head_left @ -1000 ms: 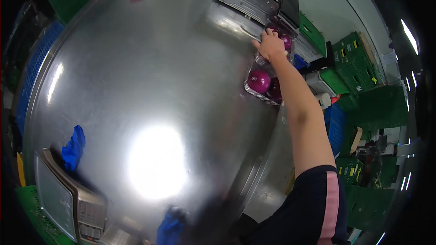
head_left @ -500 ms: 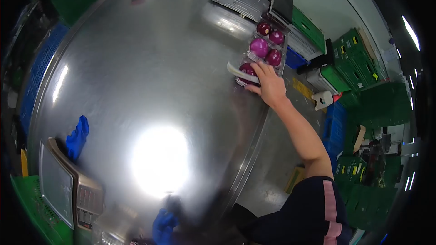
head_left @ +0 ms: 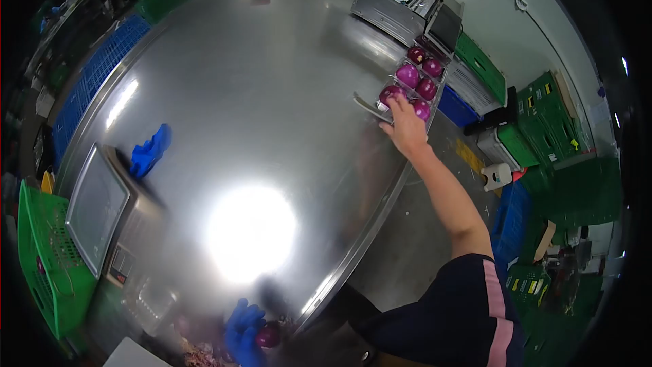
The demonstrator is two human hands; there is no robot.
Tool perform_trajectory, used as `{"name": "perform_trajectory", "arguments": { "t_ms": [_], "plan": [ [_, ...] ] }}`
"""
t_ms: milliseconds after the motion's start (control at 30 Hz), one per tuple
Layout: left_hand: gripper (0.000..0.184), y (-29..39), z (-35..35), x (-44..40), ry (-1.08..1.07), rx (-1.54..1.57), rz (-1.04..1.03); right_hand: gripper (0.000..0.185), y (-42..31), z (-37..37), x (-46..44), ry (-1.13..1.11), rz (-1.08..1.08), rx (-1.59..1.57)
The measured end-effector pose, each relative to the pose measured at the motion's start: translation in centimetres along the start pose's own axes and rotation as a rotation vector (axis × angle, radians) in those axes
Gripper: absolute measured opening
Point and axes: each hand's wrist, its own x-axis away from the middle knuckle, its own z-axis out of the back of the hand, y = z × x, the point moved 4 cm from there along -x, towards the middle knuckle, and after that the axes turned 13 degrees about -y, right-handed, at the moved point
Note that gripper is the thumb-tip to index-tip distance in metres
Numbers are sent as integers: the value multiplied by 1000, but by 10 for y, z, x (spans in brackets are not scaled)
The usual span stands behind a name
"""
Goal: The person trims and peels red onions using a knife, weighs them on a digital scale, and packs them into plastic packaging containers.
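Observation:
My bare right hand (head_left: 408, 129) reaches to the table's far right side. A slim, pale, curved blade, apparently a knife (head_left: 370, 107), juts out to the left from between its thumb and fingers. Its fingertips rest at a red onion (head_left: 391, 94) in a clear plastic tray (head_left: 412, 98), beside another onion (head_left: 420, 109). Several onions fill the tray in two rows. At the bottom edge, my left hand (head_left: 242, 331), in a blue glove, has its fingers curled against a red onion (head_left: 269, 334). Part of that grip is hidden.
A metal wrapping machine (head_left: 390, 3) stands behind the tray. On the steel table (head_left: 258, 109) lie a blue glove (head_left: 151, 150) and a scale (head_left: 102, 211). An empty clear tray (head_left: 151, 302) and onion peel (head_left: 200, 353) are near the front. Green crates (head_left: 540, 119) stack at right.
The view has shifted. My right hand has moved off the front onion, which now sits in the tray, with the fingers looser. An onion now shows at my left hand.

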Motion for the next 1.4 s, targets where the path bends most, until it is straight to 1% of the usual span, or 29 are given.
{"name": "perform_trajectory", "arguments": {
  "t_ms": [100, 133, 200, 267, 300, 333, 367, 467, 533, 567, 600, 700, 733, 800, 833, 867, 900, 933, 1033, 1133, 1233, 1333, 1400],
  "plan": [
    [30, 1, 10, 17, -63, -237, -102, 45, -41, -6, 27, -220, 63, -174],
    [24, 0, 12, 25, -15, -290, -162, 38, -53, -8, 38, -243, 68, -189],
    [25, -1, 16, 37, 4, -219, -168, 25, -69, -7, 55, -277, 78, -211],
    [28, -3, 25, 49, -8, -210, -190, 19, -73, 7, 75, -318, -25, -249],
    [38, -24, 39, 46, -73, -102, -194, 18, -71, 15, 86, -333, -87, -264],
    [52, -58, 59, 36, -144, 6, -197, 19, -65, 27, 96, -270, -112, -252],
    [68, -77, 69, 29, -216, 115, -195, 20, -52, 40, 107, -209, -139, -237],
    [68, -73, 57, 20, -296, 96, -200, 21, 1, 72, 124, -97, -230, -172],
    [40, -50, 31, 28, -213, 7, -73, 23, 42, 88, 117, -16, -272, -177],
    [30, -37, 16, 33, -158, -40, -9, 24, 62, 94, 106, 39, -280, -209],
    [30, -26, 2, 32, -169, -76, -60, 26, 79, 95, 90, 93, -288, -251],
    [29, -30, -23, 15, -112, -461, -296, 30, 132, 82, 22, 199, -330, -326],
    [27, -30, -36, 0, -109, -384, -241, 32, 146, 75, 1, 200, -331, -309],
    [22, -26, -69, -28, -93, -213, -121, 40, 170, 60, -54, 193, -316, -264],
    [19, -22, -86, -41, -83, -134, -57, 43, 183, 53, -79, 170, -275, -215],
    [16, -19, -105, -53, -25, -68, -30, 47, 195, 47, -102, 143, -238, -169],
    [16, -16, -121, -65, -54, -93, -14, 51, 204, 40, -119, 112, -199, -122],
    [17, -13, -136, -77, -78, -109, -3, 57, 211, 33, -139, 49, -212, -95],
    [21, -10, -171, -103, -121, -101, 36, 61, 225, 11, -186, -18, -191, -57],
    [26, -9, -190, -119, -146, -77, 74, 64, 240, -8, -223, -96, -251, -6],
    [28, -14, -194, -133, -159, -77, 67, 68, 245, -13, -243, -253, -379, 7],
    [29, -10, -199, -139, -125, -46, 74, 74, 241, -18, -250, -311, -458, 1],
    [30, -6, -201, -141, -118, -46, 84, 78, 245, -28, -252, -293, -467, 3]
  ]
}}
